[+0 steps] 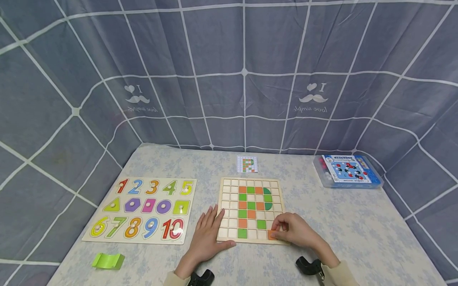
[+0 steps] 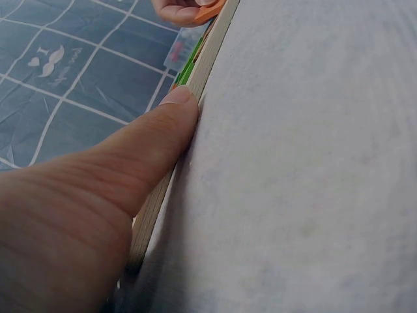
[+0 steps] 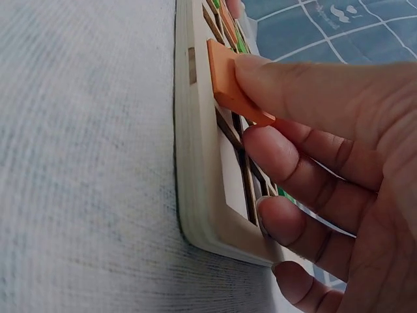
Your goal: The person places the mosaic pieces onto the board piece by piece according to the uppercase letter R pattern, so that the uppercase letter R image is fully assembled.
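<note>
A wooden grid board (image 1: 226, 230) lies on the table, with green and orange square tiles and green curved tiles set in several cells. My right hand (image 1: 297, 231) pinches an orange square tile (image 3: 225, 79) at the board's near edge, right of the middle. That tile is tilted over the bottom row in the right wrist view. At the board's lower left, my left hand (image 1: 206, 237) rests with its fingers extended, its thumb (image 2: 153, 134) along the near edge. Behind the board lies a small card (image 1: 247, 164) printed with a similar coloured pattern.
To the left lies a number and shape puzzle board (image 1: 139, 239), with a green curved block (image 1: 108, 261) in front of it. A clear plastic case (image 1: 348, 171) with a blue label stands at the back right. Grey gridded cloth (image 1: 222, 95) hangs around the table.
</note>
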`<move>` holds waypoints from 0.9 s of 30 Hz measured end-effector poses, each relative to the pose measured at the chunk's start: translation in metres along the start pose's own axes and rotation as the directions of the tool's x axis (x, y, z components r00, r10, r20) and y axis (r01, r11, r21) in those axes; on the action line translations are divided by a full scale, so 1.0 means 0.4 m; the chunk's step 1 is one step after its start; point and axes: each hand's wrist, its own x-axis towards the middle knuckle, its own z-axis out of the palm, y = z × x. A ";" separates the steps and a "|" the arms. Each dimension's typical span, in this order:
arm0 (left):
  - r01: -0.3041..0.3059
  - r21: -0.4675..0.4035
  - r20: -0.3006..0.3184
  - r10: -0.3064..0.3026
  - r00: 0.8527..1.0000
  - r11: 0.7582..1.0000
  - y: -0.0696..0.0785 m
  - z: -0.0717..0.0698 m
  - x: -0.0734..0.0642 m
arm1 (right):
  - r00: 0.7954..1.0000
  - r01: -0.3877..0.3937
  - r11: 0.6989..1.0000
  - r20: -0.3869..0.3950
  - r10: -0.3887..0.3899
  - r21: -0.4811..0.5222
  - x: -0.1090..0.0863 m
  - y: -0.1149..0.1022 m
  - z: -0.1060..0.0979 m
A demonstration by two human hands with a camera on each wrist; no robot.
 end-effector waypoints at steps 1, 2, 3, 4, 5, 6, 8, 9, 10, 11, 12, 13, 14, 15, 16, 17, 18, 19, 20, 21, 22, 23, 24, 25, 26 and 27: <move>0.000 0.000 0.000 0.000 1.000 1.000 0.000 0.000 0.000 | 1.000 0.001 1.000 -0.002 -0.001 -0.003 0.000 0.000 0.000; 0.001 -0.001 0.001 -0.001 1.000 1.000 -0.001 0.000 0.000 | 1.000 0.003 1.000 -0.002 -0.003 -0.006 0.000 0.000 0.000; 0.001 -0.003 0.001 -0.001 1.000 1.000 -0.001 0.000 -0.001 | 1.000 0.000 1.000 0.000 0.000 -0.010 -0.001 0.000 0.000; 0.001 -0.004 0.002 -0.001 1.000 1.000 -0.001 0.001 -0.001 | 1.000 -0.004 1.000 0.003 0.004 -0.010 -0.001 -0.001 -0.001; 0.001 -0.005 0.002 -0.001 1.000 1.000 -0.002 0.001 -0.001 | 1.000 -0.006 1.000 0.006 0.006 -0.010 -0.001 -0.001 -0.002; 0.001 -0.006 0.003 -0.001 1.000 1.000 -0.002 0.002 -0.001 | 1.000 -0.005 1.000 0.007 0.005 -0.012 -0.002 0.000 -0.002; 0.001 -0.008 0.002 -0.001 1.000 1.000 -0.003 0.002 -0.002 | 1.000 -0.003 1.000 0.008 0.003 -0.017 -0.002 0.001 -0.003; 0.000 -0.009 0.001 0.000 1.000 1.000 -0.003 0.003 -0.002 | 1.000 0.000 1.000 0.006 0.000 -0.019 -0.002 0.001 -0.003; -0.001 -0.008 0.001 0.001 1.000 1.000 -0.003 0.003 -0.002 | 1.000 0.005 1.000 0.004 -0.004 -0.018 -0.002 0.003 -0.003; -0.001 -0.008 0.000 0.001 1.000 1.000 -0.003 0.003 -0.003 | 1.000 0.009 1.000 0.000 -0.009 -0.020 -0.003 0.004 -0.002; -0.001 -0.009 0.000 0.001 1.000 1.000 -0.002 0.003 -0.003 | 1.000 0.013 1.000 -0.004 -0.013 -0.024 -0.003 0.004 -0.001; -0.001 -0.011 -0.001 0.001 1.000 1.000 -0.002 0.003 -0.003 | 1.000 0.014 1.000 -0.007 -0.015 -0.026 -0.003 0.004 -0.001; -0.002 -0.012 -0.002 0.002 1.000 1.000 -0.001 0.003 -0.003 | 1.000 0.016 0.999 -0.009 -0.017 -0.029 -0.003 0.004 0.000; -0.002 -0.012 -0.002 0.002 1.000 1.000 -0.001 0.003 -0.003 | 1.000 0.016 0.999 -0.010 -0.016 -0.030 -0.003 0.004 0.000; -0.002 -0.012 -0.002 0.002 1.000 1.000 -0.001 0.002 -0.004 | 1.000 0.014 0.999 -0.011 -0.014 -0.032 -0.004 0.004 0.000; -0.003 -0.014 -0.003 0.003 1.000 1.000 0.000 0.002 -0.004 | 1.000 0.013 0.999 -0.011 -0.013 -0.033 -0.004 0.003 0.001; -0.003 -0.015 -0.004 0.003 1.000 1.000 0.000 0.002 -0.004 | 1.000 0.011 0.999 -0.010 -0.011 -0.035 -0.004 0.003 0.001; -0.003 -0.014 -0.003 0.003 1.000 1.000 0.000 0.002 -0.004 | 1.000 0.008 0.999 -0.009 -0.008 -0.035 -0.003 0.002 0.001; -0.003 -0.013 -0.003 0.003 1.000 1.000 0.000 0.001 -0.004 | 1.000 0.004 0.999 -0.009 -0.005 -0.034 -0.003 0.002 0.001; -0.003 -0.013 -0.003 0.003 1.000 1.000 0.000 0.001 -0.004 | 1.000 0.001 0.999 -0.008 -0.002 -0.035 -0.003 0.002 0.001; -0.003 -0.012 -0.002 0.003 1.000 1.000 -0.001 0.001 -0.003 | 1.000 -0.001 0.999 -0.007 0.000 -0.035 -0.003 0.002 0.001; -0.003 -0.012 -0.002 0.003 1.000 1.000 -0.001 0.001 -0.003 | 1.000 -0.002 0.999 -0.007 0.001 -0.036 -0.002 0.002 0.001; -0.002 -0.012 -0.001 0.002 1.000 1.000 -0.001 0.001 -0.003 | 1.000 -0.002 0.999 -0.006 0.002 -0.036 -0.002 0.002 0.001; -0.001 -0.013 0.000 0.001 1.000 1.000 -0.001 0.001 -0.002 | 1.000 -0.003 0.999 -0.004 0.003 -0.036 -0.001 0.003 0.000; -0.001 -0.017 0.001 0.001 1.000 1.000 -0.001 0.001 -0.002 | 1.000 -0.004 0.999 -0.001 0.004 -0.035 -0.001 0.003 0.000; 0.000 -0.020 0.003 0.000 1.000 1.000 0.000 0.001 -0.002 | 1.000 -0.007 0.999 0.002 0.007 -0.034 -0.001 0.003 -0.001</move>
